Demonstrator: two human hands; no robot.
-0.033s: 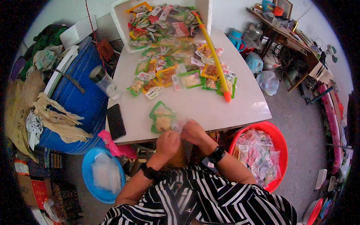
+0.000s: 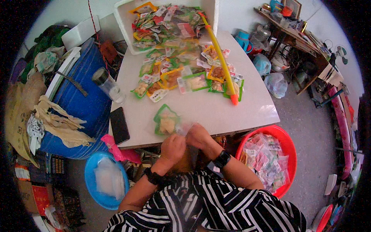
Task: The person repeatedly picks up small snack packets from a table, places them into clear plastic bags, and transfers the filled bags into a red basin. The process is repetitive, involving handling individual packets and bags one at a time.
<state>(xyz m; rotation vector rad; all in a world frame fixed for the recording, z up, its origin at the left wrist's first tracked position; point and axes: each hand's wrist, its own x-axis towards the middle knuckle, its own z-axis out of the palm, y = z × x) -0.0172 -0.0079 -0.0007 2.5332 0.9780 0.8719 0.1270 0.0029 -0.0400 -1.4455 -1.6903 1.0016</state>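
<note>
My left hand (image 2: 172, 148) and right hand (image 2: 198, 136) meet at the table's (image 2: 216, 110) near edge, fingers closed together on a clear bag (image 2: 184, 128). A green-edged packet (image 2: 166, 120) lies just beside them. More packets (image 2: 181, 69) are heaped farther back. A red tub (image 2: 284, 141) sits on the floor at my right, a blue barrel (image 2: 83, 106) at my left.

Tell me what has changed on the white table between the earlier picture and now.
Nothing has visibly changed. The left hand and right hand are at the table's near edge as before, together on a small clear plastic bag, beside the green-edged snack packet. The black phone and the yellow tube with an orange tip lie where they did.
</note>
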